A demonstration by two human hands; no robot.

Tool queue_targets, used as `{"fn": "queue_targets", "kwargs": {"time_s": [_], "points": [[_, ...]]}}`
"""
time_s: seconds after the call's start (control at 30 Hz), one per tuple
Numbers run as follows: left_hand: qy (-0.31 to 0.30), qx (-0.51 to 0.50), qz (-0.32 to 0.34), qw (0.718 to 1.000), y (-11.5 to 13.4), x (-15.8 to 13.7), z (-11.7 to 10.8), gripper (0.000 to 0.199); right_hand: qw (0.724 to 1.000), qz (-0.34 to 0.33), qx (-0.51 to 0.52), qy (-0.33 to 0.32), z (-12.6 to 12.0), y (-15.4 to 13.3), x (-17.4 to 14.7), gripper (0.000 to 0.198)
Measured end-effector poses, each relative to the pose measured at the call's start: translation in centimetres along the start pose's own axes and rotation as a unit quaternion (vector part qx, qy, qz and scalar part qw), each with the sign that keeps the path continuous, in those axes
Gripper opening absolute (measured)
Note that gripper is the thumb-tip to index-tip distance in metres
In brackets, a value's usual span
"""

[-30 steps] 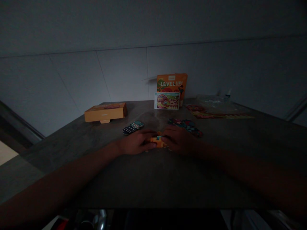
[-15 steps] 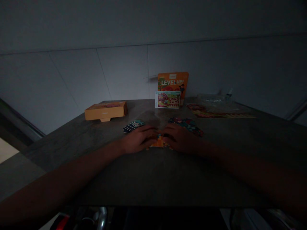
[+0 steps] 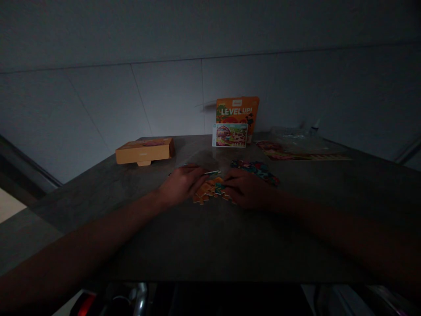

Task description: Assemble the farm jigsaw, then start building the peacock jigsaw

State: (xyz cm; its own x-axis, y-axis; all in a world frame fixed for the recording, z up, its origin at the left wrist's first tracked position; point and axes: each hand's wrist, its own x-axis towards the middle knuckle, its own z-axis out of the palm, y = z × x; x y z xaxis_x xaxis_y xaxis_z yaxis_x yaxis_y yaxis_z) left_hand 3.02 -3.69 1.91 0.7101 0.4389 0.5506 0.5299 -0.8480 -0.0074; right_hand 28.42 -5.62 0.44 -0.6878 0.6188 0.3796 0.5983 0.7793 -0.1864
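Observation:
Jigsaw pieces lie on the dark grey table between my two hands. My left hand (image 3: 182,183) is closed, its fingers gripping a thin puzzle piece (image 3: 213,172) seen nearly edge-on. Under and beside its fingers spreads a heap of orange-backed puzzle pieces (image 3: 204,189). My right hand (image 3: 246,189) is closed at the heap's right side, its fingertips on a teal puzzle piece (image 3: 219,188). Just behind that hand is a joined patch of dark, colourful puzzle pieces (image 3: 255,169), partly covered by it. Dim light hides the exact fingertip contact.
An orange box (image 3: 144,151) lies at the back left. An orange "LEVEL UP!" pack (image 3: 237,105) stands against the wall, with a farm picture card (image 3: 232,135) in front. To the right are a printed sheet (image 3: 296,153) and clear plastic (image 3: 289,134).
My left hand has shifted slightly left and back, over the striped pieces, and a thin piece now shows at its fingertips. More of the orange heap is uncovered. My right hand has barely moved.

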Motion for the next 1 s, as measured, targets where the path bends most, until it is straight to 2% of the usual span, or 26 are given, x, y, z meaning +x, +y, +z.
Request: {"fn": "queue_targets", "kwargs": {"time_s": [0.1,0.27,0.53,0.83,1.0], "points": [[0.019,0.028,0.005,0.999,-0.7,-0.1,-0.1,0.030,1.000,-0.011,-0.006,-0.014,-0.3,-0.2,0.0,0.028],[-0.013,0.049,0.028,0.998,-1.3,-0.2,0.5,0.032,0.999,-0.019,-0.034,-0.009,-0.3,-0.3,0.1,0.027],[-0.002,0.052,0.022,0.998,-1.4,-0.2,0.4,0.033,0.995,0.004,-0.056,0.082,-0.1,0.7,0.3,0.031],[0.034,0.051,0.035,0.998,-1.4,-0.2,0.1,0.032,0.986,0.069,-0.061,0.140,-0.3,1.1,0.6,0.038],[0.026,0.063,0.057,0.996,-1.5,-0.2,-0.3,0.031,0.983,0.056,-0.080,0.159,-0.4,1.2,0.5,0.038]]}}
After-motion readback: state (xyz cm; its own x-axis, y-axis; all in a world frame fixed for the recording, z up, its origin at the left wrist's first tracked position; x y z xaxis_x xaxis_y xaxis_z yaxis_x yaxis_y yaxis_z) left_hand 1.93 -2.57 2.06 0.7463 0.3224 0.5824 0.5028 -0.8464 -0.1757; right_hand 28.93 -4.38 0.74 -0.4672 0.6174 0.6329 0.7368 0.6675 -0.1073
